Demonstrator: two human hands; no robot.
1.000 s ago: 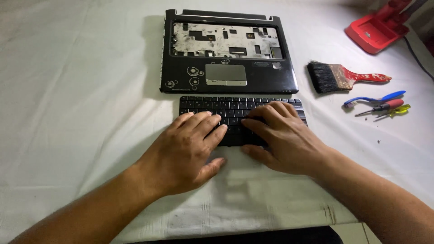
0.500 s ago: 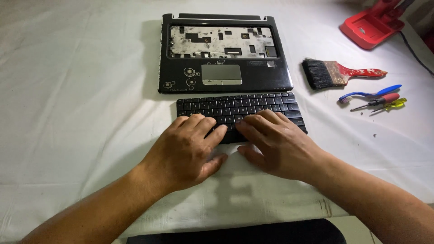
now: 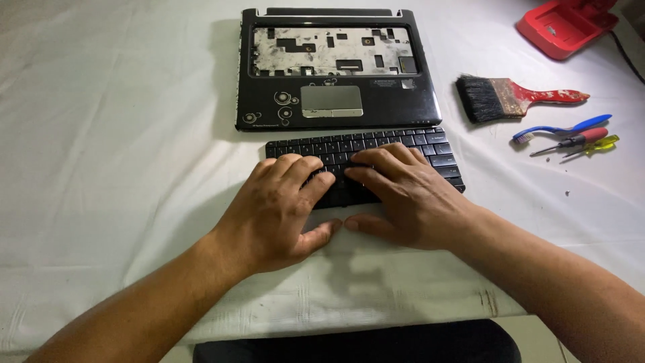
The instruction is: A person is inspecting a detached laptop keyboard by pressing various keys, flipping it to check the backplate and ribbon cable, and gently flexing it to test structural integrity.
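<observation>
On worktop [image 3: 101, 134], keyboard [image 3: 430, 144] lies just below laptop case [image 3: 336, 114]; left hand [image 3: 275, 208] and right hand [image 3: 410, 195] rest flat on it, fingers spread, hiding its lower middle keys.

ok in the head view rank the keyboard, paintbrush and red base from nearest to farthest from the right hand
1. Keyboard: under the right hand, touching it.
2. Paintbrush: up and to the right on the cloth.
3. Red base: far top right corner.
</observation>
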